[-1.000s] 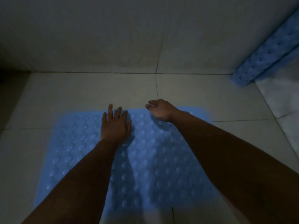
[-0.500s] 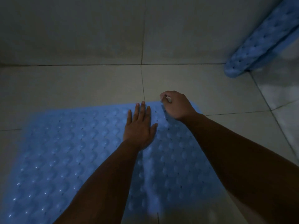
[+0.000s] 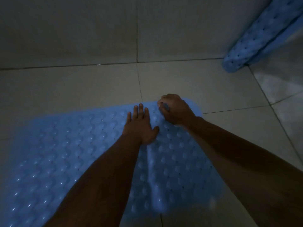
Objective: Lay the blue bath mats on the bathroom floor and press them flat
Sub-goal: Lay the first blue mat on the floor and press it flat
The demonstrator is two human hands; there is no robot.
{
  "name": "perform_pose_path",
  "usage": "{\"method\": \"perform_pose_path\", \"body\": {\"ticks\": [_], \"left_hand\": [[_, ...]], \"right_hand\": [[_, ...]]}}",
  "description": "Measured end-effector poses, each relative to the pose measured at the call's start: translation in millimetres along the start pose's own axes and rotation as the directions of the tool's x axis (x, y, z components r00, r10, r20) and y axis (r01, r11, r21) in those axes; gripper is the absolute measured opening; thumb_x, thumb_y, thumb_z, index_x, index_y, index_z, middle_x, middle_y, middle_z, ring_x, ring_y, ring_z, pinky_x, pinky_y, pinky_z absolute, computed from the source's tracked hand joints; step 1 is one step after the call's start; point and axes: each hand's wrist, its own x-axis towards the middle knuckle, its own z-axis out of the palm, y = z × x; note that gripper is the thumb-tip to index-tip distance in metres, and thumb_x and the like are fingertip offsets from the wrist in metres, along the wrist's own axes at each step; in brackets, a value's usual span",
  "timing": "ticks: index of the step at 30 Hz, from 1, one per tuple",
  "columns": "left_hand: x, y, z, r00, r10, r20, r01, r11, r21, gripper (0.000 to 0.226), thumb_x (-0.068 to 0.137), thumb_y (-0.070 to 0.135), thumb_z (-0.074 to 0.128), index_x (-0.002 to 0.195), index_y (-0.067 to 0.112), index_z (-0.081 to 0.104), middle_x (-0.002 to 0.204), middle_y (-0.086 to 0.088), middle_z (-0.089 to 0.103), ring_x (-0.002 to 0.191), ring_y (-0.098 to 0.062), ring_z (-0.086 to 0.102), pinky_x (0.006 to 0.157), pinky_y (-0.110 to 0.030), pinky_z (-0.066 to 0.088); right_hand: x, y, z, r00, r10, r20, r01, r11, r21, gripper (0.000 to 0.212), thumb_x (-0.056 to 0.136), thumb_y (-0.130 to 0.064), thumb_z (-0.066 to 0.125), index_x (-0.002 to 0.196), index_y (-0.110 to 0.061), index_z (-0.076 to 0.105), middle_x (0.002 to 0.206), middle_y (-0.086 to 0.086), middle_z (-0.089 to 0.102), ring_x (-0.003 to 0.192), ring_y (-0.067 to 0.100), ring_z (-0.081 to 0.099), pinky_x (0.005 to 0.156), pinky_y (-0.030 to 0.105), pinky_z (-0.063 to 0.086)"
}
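Note:
A blue bubbled bath mat [image 3: 68, 154] lies spread on the tiled floor and fills the lower left and middle of the view. My left hand [image 3: 140, 126] rests flat on it near its far edge, fingers spread. Just to the right, my right hand [image 3: 174, 108] is curled into a fist that pinches the mat's far edge, with a fold of blue showing between the fingers. A raised ridge [image 3: 155, 182] runs down the mat below my hands. A second blue mat [image 3: 260, 36], rolled or folded, leans in the top right corner.
Pale floor tiles [image 3: 82, 89] stretch beyond the mat to the wall [image 3: 82, 30]. A brighter patch of tiled floor [image 3: 282, 82] lies at the right, under the second mat. The room is dim.
The view has swung left, so more of the mat shows. My right hand has closed tighter on the far edge, and my left hand has stayed flat beside it.

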Motion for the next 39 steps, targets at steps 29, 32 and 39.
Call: {"method": "perform_pose_path", "body": {"ticks": [29,32,39], "left_hand": [[-35.4,-32.7,-6.0,0.927,0.055,-0.371,-0.003,0.99,0.139,0.063,0.105,0.043,0.019,0.161,0.015,0.029,0.169,-0.009,0.024,0.16,-0.033,-0.006,0.127,-0.059,0.002],[-30.6,-33.4,-10.3,0.915,0.067,-0.398,-0.003,0.987,0.159,0.073,0.099,0.047,0.008,0.16,0.014,0.03,0.168,-0.011,0.027,0.16,-0.034,-0.003,0.128,-0.058,0.003],[-31.0,-12.9,-17.8,0.931,0.067,-0.358,-0.022,0.992,0.128,0.059,0.108,0.04,0.029,0.162,0.015,0.026,0.17,-0.008,0.021,0.16,-0.033,-0.006,0.128,-0.056,0.002]], "right_hand": [[-50.9,-13.8,103.8,0.994,0.023,-0.107,-0.052,0.96,-0.275,0.092,0.096,-0.076,0.018,0.163,-0.013,0.009,0.172,0.01,0.001,0.159,0.023,-0.005,0.126,0.057,0.007],[-51.7,-15.7,97.0,0.998,0.037,-0.05,-0.048,0.966,-0.254,0.1,0.091,-0.079,0.024,0.163,-0.013,0.004,0.172,0.009,-0.003,0.159,0.023,-0.008,0.127,0.057,0.0],[-29.5,-10.7,18.0,0.989,0.094,0.115,-0.097,0.995,0.024,0.077,0.095,-0.064,0.052,0.157,-0.022,0.035,0.157,0.006,0.047,0.145,0.026,0.043,0.121,0.041,0.034]]}}
